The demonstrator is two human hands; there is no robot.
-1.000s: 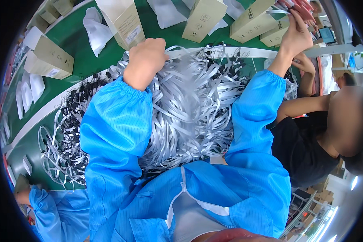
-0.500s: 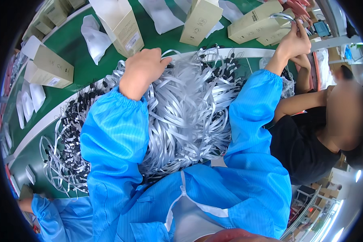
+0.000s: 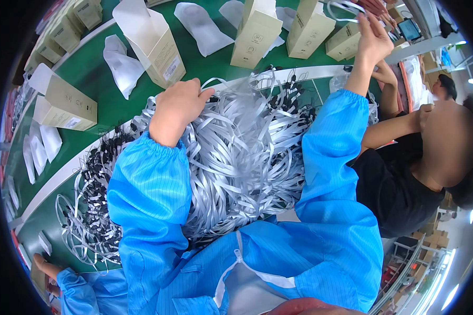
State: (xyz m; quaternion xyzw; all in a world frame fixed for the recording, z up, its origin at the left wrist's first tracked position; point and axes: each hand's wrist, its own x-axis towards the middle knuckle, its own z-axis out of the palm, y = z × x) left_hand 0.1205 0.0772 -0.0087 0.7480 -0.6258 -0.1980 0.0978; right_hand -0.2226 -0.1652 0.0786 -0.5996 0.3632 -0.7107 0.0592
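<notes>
A big heap of silvery grey wrist straps (image 3: 236, 152) with black ends and thin cords lies in front of me. My left hand (image 3: 180, 109) rests on its far left side with curled fingers. One pale strap arcs out from beside its thumb; the fingertips are hidden. Raised at the far right, my right hand (image 3: 374, 42) pinches a looped wrist strap (image 3: 344, 6), whose loop hangs near the top of a beige box (image 3: 309, 32). Another beige box (image 3: 344, 42) sits just left of that hand.
More beige boxes (image 3: 165, 62) (image 3: 255, 39) (image 3: 68, 105) stand open on the green work surface (image 3: 102, 113), among white pouches (image 3: 122, 65). A pale rail (image 3: 52, 184) runs behind the heap. At right sits a person in black (image 3: 399, 189); a blue sleeve (image 3: 79, 289) shows lower left.
My right hand has moved farther away and a little left with the strap. The box near it now stands more upright. My left hand has stayed nearly in place on the heap.
</notes>
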